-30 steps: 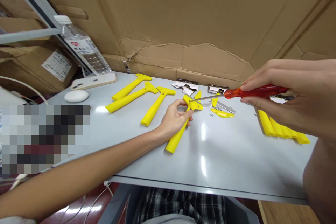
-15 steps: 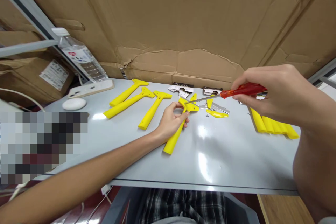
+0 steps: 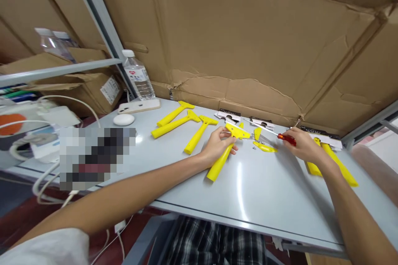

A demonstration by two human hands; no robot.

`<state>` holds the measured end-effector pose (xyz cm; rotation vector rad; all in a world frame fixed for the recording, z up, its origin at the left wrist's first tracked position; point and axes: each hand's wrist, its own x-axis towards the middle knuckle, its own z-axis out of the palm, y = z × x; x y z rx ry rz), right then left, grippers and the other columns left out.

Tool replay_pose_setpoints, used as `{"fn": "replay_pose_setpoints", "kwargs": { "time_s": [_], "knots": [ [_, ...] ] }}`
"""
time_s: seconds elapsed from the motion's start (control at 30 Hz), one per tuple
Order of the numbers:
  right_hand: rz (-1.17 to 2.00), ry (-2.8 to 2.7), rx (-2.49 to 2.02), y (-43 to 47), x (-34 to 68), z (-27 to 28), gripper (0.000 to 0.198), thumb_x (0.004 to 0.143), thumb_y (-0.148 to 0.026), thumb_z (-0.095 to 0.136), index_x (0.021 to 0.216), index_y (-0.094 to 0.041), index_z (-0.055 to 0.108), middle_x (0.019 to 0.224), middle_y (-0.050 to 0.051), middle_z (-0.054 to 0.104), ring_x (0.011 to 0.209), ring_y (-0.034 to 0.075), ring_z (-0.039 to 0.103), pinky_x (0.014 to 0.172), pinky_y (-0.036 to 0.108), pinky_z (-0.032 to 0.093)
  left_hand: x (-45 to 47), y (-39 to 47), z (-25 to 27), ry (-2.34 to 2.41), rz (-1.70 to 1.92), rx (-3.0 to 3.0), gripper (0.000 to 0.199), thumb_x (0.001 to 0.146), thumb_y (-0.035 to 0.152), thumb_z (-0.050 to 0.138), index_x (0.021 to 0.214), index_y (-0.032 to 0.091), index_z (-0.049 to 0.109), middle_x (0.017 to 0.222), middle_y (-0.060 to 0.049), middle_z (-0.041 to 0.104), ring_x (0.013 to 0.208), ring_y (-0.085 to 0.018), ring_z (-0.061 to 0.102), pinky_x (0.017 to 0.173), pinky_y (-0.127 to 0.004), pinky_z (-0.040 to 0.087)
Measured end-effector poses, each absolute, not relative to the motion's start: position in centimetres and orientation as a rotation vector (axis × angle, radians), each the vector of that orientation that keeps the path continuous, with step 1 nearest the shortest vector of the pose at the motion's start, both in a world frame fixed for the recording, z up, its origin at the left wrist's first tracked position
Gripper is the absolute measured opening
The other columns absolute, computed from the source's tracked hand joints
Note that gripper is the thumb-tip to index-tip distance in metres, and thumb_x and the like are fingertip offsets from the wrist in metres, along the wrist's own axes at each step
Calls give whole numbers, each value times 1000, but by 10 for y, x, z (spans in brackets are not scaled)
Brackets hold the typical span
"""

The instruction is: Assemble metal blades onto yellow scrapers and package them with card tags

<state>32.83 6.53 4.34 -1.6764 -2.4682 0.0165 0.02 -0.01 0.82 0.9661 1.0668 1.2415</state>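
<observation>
At my left, three yellow handles lie on the grey table. Next, my left hand is closed around the held yellow handle just below its wide head, in front of me. To its right are loose yellow pieces and tiny metal bits, probably screws, though too small to be sure. My right hand grips the red screwdriver. Half a second ago its tip was at the head; now it has swung away, so I judge no driving is under way. More yellow handles lie beyond.
</observation>
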Motion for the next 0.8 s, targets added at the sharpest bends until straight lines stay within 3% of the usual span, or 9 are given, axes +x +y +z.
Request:
{"fn": "replay_pose_setpoints", "kwargs": {
  "time_s": [0.17, 0.3, 0.43, 0.63, 0.8],
  "knots": [
    [17, -2412, -1655, 79, 327, 12, 40, 97, -41, 47, 111, -15, 74, 109, 13, 63, 93, 17, 58, 87, 31, 45, 0, -2, 11, 1070, 1243, 984, 26, 77, 20, 77, 97, 17, 61, 83, -3, 72, 61, -14, 67, 60, -27, 53],
    [31, -2424, -1585, 77, 316, 2, 42, 99, -41, 45, 110, -15, 75, 110, 14, 61, 94, 16, 58, 88, 30, 47, -1, -1, 10, 1114, 1292, 1054, 18, 76, 25, 78, 85, 16, 65, 81, -2, 71, 71, -13, 64, 64, -23, 47],
    [14, -2467, -1611, 79, 312, -2, 42, 100, -37, 42, 115, -16, 75, 109, 13, 62, 96, 16, 57, 90, 30, 47, -2, 3, 6, 1088, 1259, 1090, 26, 76, 37, 81, 77, 16, 65, 73, 1, 65, 64, -11, 56, 57, -22, 41],
    [-124, -2285, -1432, 60, 291, 8, 48, 101, -48, 43, 126, -18, 70, 126, 14, 62, 121, 25, 56, 110, 44, 46, -1, 8, -3, 1021, 1238, 1058, 36, 71, 39, 87, 85, 15, 63, 74, -2, 67, 66, -12, 63, 60, -25, 52],
    [204, -2334, -1117, 31, 257, 11, 53, 98, -51, 54, 144, -25, 58, 141, 11, 57, 130, 23, 58, 112, 42, 52, 4, 3, -4, 937, 1192, 1039, 44, 72, 33, 88, 97, 18, 56, 79, -1, 71, 65, -12, 68, 63, -26, 58]
  ]
}}
